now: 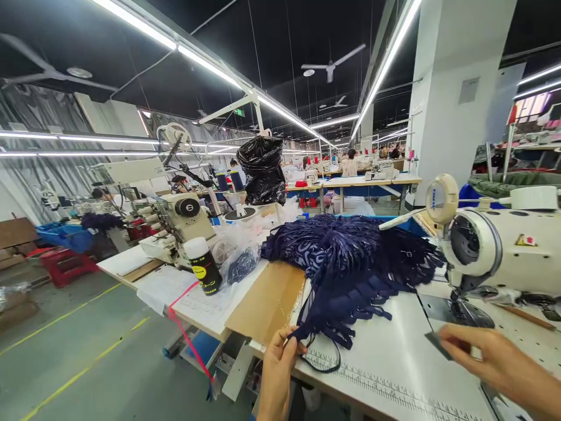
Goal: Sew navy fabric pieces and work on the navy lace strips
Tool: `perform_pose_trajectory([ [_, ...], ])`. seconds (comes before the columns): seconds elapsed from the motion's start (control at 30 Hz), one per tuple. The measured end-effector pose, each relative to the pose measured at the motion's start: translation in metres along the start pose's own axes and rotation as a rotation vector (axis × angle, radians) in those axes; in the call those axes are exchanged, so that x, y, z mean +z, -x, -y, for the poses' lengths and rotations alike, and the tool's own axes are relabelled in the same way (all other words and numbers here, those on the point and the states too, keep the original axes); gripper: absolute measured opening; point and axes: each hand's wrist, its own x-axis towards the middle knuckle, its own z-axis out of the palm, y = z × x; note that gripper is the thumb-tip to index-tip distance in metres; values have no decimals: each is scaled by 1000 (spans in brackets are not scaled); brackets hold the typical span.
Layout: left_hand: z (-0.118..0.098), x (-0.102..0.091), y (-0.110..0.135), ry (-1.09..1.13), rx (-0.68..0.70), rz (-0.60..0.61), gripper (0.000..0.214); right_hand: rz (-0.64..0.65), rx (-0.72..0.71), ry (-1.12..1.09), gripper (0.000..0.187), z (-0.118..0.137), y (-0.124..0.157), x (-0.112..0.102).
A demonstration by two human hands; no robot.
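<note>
My left hand (pixel 280 358) is closed at the table's front edge, pinching the end of a navy strap (pixel 302 331) that runs out of the navy fabric pile. Beside its fingers a thin dark loop (pixel 328 369) lies across a printed ruler scale. The pile (pixel 337 245) of strappy navy pieces, some patterned, spreads over the tabletop. At the right, my right hand (pixel 482 351) pinches a small dark flat piece (pixel 439 345), whose material I cannot make out. This hand is just in front of the sewing machine's (pixel 504 245) needle area, apart from the pile.
Brown cardboard (pixel 267 298) lies left of the pile. A black can (pixel 204 266) with a white cap stands near another sewing machine (pixel 188 216). A pink ribbon (pixel 188 339) hangs off the table edge. Behind are a black plastic bag (pixel 262 169) and a column (pixel 460 88).
</note>
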Motion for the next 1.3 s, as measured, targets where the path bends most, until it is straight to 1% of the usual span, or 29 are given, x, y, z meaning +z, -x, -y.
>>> perform_pose_trajectory([
  [0.03, 0, -1, 2, -27, 10, 12, 42, 84, -11, -77, 22, 23, -6, 10],
  [0.1, -1, -2, 6, -89, 32, 37, 41, 175, -7, -262, 20, 65, -19, 30],
  [0.17, -5, -1, 9, -150, 46, 70, 43, 189, -62, -442, 19, 101, -30, 51],
  [0.23, -9, 1, 11, -182, 56, 94, 44, 190, -94, -546, 20, 128, -39, 70],
  [0.27, -12, 3, 12, -187, 59, 104, 44, 204, -83, -589, 19, 137, -43, 78],
  [0.33, -16, 6, 12, -190, 53, 141, 44, 261, -62, -675, 18, 149, -49, 92],
  [0.4, -19, 8, 10, -198, 38, 178, 44, 313, -51, -734, 17, 152, -53, 102],
  [0.47, -19, 10, 8, -193, 22, 181, 44, 328, -39, -737, 15, 149, -55, 106],
  [0.53, -19, 13, 4, -162, -2, 184, 44, 309, -18, -709, 13, 144, -56, 106],
  [0.63, -17, 17, -1, -113, -66, 243, 44, 277, 23, -677, 12, 139, -58, 102],
  [0.7, -18, 21, -2, -84, -87, 253, 41, 257, 41, -660, 11, 136, -59, 100],
  [0.8, -20, 27, 1, -49, -78, 203, 39, 229, 38, -602, 12, 134, -60, 100],
  [0.9, -25, 32, 4, -84, -54, 155, 40, 179, 8, -478, 15, 134, -60, 100],
  [1.03, -28, 34, 4, -191, -29, 200, 46, 116, -62, -350, 17, 134, -58, 99],
  [1.1, -28, 33, 3, -229, -6, 222, 45, 109, -118, -328, 17, 132, -57, 97],
  [1.2, -26, 31, 5, -238, 50, 170, 40, 130, -209, -311, 16, 127, -56, 95],
  [1.23, -25, 31, 5, -227, 65, 138, 38, 144, -213, -328, 16, 125, -55, 93],
  [1.3, -23, 31, 7, -197, 89, 71, 33, 178, -144, -423, 15, 121, -55, 91],
])
